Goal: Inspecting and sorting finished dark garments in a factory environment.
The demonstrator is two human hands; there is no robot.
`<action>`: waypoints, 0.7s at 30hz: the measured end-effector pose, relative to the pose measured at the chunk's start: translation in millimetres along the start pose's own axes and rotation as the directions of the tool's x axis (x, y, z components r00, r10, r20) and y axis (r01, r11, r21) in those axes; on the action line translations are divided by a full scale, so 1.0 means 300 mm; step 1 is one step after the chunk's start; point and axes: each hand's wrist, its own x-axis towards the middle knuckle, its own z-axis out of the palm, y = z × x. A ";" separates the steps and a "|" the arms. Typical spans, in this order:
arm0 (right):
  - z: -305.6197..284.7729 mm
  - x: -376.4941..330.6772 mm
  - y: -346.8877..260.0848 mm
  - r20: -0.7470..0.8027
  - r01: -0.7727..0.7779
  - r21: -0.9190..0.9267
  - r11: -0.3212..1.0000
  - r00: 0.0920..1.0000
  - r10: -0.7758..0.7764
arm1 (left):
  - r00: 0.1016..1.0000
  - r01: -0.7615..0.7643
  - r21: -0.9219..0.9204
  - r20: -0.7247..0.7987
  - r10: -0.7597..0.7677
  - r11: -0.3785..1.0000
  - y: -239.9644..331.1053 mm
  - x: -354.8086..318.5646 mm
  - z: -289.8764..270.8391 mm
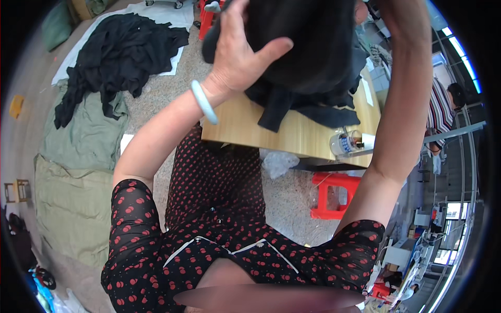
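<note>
Black garment (308, 47), held raised above the wooden table (292, 133), its lower folds trailing onto the tabletop. Left hand (240, 52), pale green bangle (203, 101) at the wrist, grips the cloth with fingers curled in and thumb spread. Right forearm (404, 94) rises beside it; its fingers are out of view. Adjacent: red plastic stool (334, 195), black fabric heap (117, 57) on the floor, green sacks (73, 198).

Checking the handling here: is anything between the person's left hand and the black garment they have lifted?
Nothing visible. The left hand lies directly on the black garment, thumb pressed into the cloth, above the wooden table. The right hand is out of view.
</note>
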 end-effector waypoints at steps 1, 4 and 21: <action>0.017 -0.015 0.041 0.045 0.001 0.005 1.000 0.999 -0.001 | 0.999 -0.011 -0.148 -0.046 0.004 0.989 0.071 0.030 -0.006; 0.091 -0.109 0.102 0.361 -0.170 -0.047 0.984 0.916 0.176 | 0.984 0.168 -0.019 0.058 -0.167 0.986 0.105 0.082 -0.019; 0.062 -0.649 0.656 0.130 -0.667 0.009 0.745 0.740 0.660 | 0.847 0.436 0.115 0.282 -0.450 0.893 0.044 0.178 -0.300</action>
